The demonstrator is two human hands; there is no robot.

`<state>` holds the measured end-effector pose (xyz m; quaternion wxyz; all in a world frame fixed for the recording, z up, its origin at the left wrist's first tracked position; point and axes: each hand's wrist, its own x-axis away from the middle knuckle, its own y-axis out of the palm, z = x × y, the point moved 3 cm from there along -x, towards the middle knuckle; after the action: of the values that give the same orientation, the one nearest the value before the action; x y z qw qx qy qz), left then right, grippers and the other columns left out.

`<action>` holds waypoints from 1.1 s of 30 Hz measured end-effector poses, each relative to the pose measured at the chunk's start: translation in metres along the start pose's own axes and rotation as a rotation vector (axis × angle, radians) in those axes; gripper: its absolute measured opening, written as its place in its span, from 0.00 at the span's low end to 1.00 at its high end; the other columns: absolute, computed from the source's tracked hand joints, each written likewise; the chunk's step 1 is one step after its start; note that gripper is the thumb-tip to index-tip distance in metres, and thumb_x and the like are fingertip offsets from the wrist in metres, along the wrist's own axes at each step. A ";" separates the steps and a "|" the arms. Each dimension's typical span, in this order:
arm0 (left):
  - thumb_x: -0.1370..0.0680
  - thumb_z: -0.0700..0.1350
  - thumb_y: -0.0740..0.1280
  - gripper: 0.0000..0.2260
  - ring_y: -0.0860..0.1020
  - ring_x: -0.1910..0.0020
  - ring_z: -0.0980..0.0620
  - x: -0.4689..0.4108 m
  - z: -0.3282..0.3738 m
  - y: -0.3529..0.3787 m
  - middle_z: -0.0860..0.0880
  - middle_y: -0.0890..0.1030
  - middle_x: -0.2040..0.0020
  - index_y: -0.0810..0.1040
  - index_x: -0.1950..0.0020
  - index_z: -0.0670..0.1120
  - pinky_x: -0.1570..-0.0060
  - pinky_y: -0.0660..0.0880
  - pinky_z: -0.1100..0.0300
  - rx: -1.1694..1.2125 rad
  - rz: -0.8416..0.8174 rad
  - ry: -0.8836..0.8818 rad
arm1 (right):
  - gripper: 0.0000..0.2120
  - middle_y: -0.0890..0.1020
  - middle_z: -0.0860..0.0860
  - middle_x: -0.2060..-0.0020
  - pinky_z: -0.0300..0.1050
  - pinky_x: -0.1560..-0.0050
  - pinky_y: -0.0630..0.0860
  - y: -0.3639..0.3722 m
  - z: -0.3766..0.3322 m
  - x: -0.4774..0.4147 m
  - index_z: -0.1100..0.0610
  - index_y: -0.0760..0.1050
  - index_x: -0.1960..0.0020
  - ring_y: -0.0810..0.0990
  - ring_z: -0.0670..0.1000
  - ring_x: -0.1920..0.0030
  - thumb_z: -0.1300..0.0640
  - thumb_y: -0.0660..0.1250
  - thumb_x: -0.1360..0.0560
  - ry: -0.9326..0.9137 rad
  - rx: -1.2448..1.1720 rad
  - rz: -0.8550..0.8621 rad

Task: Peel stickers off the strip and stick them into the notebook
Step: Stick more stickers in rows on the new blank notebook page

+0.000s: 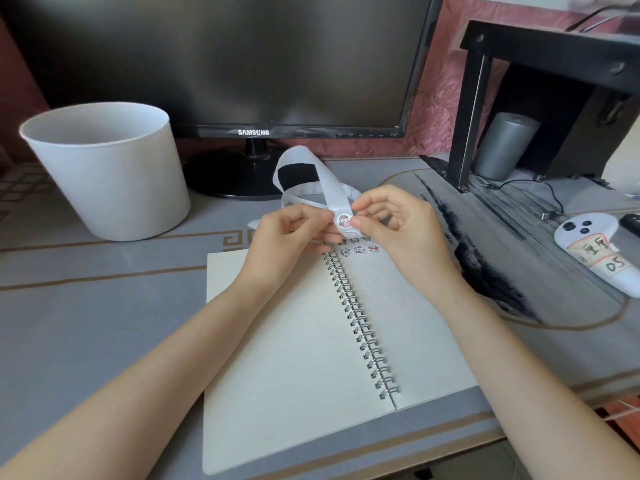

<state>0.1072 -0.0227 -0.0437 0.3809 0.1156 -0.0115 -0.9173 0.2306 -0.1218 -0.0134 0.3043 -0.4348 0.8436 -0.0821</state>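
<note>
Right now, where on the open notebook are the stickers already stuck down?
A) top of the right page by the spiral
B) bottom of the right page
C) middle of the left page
A: the small stickers lie in rows at the top of the right page of the notebook, next to its spiral binding; the left page shows none.

A home desk: a black Samsung flat-screen monitor [221, 64], grey patterned desk mat [86, 323], pink textured wallpaper [436, 98].
</note>
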 end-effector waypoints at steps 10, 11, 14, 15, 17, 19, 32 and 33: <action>0.22 0.40 0.66 0.06 0.83 0.59 0.50 -0.001 -0.002 -0.002 0.43 0.84 0.58 0.80 0.52 0.39 0.58 0.80 0.58 -0.071 -0.013 0.051 | 0.06 0.81 0.43 0.63 0.28 0.67 0.66 0.005 0.003 0.002 0.53 0.82 0.55 0.74 0.38 0.67 0.63 0.71 0.28 0.009 0.023 0.002; 0.22 0.40 0.66 0.06 0.83 0.59 0.50 -0.001 -0.001 -0.002 0.42 0.84 0.57 0.80 0.52 0.38 0.58 0.80 0.58 -0.073 -0.011 0.056 | 0.06 0.81 0.44 0.63 0.28 0.67 0.66 0.006 0.004 0.002 0.53 0.82 0.55 0.74 0.38 0.67 0.63 0.71 0.28 0.015 0.014 -0.001; 0.22 0.40 0.66 0.06 0.83 0.59 0.50 -0.001 -0.001 -0.002 0.44 0.84 0.58 0.80 0.53 0.39 0.59 0.80 0.59 -0.074 -0.016 0.061 | 0.06 0.81 0.44 0.64 0.27 0.68 0.67 0.006 0.006 0.001 0.53 0.82 0.55 0.74 0.39 0.67 0.63 0.71 0.28 0.028 0.007 0.001; 0.22 0.40 0.66 0.05 0.83 0.59 0.50 -0.001 -0.001 -0.002 0.45 0.84 0.59 0.80 0.53 0.40 0.59 0.80 0.60 -0.075 -0.019 0.062 | 0.06 0.81 0.44 0.64 0.28 0.68 0.67 0.006 0.006 0.001 0.53 0.82 0.55 0.74 0.40 0.67 0.63 0.71 0.28 0.027 0.012 0.004; 0.22 0.40 0.66 0.05 0.83 0.59 0.51 -0.001 -0.002 -0.002 0.46 0.84 0.59 0.81 0.53 0.40 0.59 0.80 0.59 -0.075 -0.021 0.064 | 0.05 0.81 0.43 0.65 0.28 0.67 0.67 0.006 0.007 0.001 0.53 0.81 0.55 0.74 0.40 0.66 0.62 0.72 0.29 0.026 0.021 0.009; 0.22 0.40 0.66 0.05 0.83 0.59 0.51 -0.001 -0.002 -0.002 0.46 0.84 0.59 0.81 0.53 0.40 0.59 0.80 0.59 -0.075 -0.020 0.067 | 0.05 0.79 0.42 0.67 0.28 0.68 0.66 0.006 0.008 0.001 0.53 0.81 0.56 0.73 0.40 0.68 0.62 0.72 0.29 0.031 0.019 0.012; 0.23 0.40 0.66 0.05 0.83 0.60 0.51 0.000 0.000 -0.001 0.49 0.84 0.62 0.81 0.54 0.42 0.58 0.80 0.60 -0.083 -0.022 0.073 | 0.05 0.81 0.45 0.65 0.28 0.68 0.66 0.007 0.007 0.001 0.54 0.82 0.55 0.74 0.40 0.68 0.63 0.72 0.29 0.028 -0.007 0.002; 0.23 0.40 0.66 0.05 0.83 0.60 0.51 0.000 0.000 -0.001 0.49 0.84 0.62 0.81 0.54 0.42 0.58 0.80 0.59 -0.084 -0.024 0.073 | 0.05 0.81 0.45 0.65 0.29 0.68 0.66 0.006 0.007 0.000 0.54 0.82 0.55 0.74 0.40 0.68 0.63 0.72 0.29 0.029 -0.006 0.002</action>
<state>0.1067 -0.0225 -0.0438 0.3748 0.1328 0.0424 -0.9166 0.2304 -0.1174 -0.0220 0.2907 -0.4336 0.8486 -0.0857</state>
